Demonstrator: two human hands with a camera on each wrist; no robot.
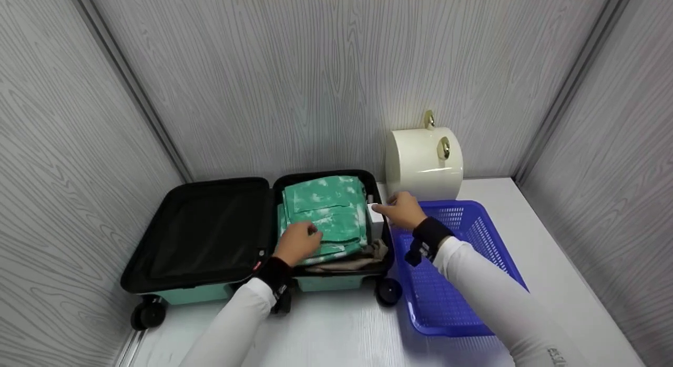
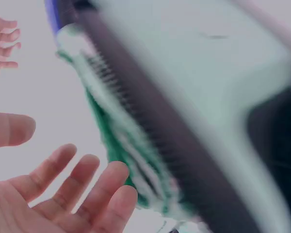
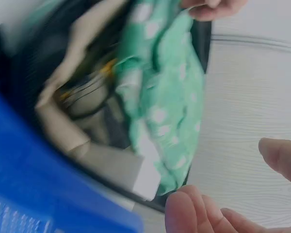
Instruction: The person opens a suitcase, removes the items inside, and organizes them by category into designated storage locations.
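A small mint-green suitcase [image 1: 315, 284] lies open flat on a white tabletop [image 1: 336, 330], set in a corner of grey wood-grain walls. Its left half is a bare black lining; its right half is packed with folded green cloth with white blotches [image 1: 326, 212], and a beige garment [image 1: 349, 262] shows beneath it at the near edge.

The person's left hand [image 1: 297, 242] rests on the near part of the green cloth, palm down; the left wrist view, which is blurred, shows its fingers [image 2: 87, 184] straight and spread, so this grip is released and holds nothing.

The right hand [image 1: 402, 209] hovers at the suitcase's right edge, fingertips just beside a small white box [image 1: 375, 220] wedged between the green cloth and the suitcase wall. In the right wrist view its fingers [image 3: 194, 213] are loose and apart, with nothing between them, so this grip is released too.

A blue plastic basket [image 1: 473, 235] sits on the tabletop just right of the suitcase, under the right forearm. Behind the basket stands a rounded cream case [image 1: 425, 164] with gold-coloured fittings, against the back wall
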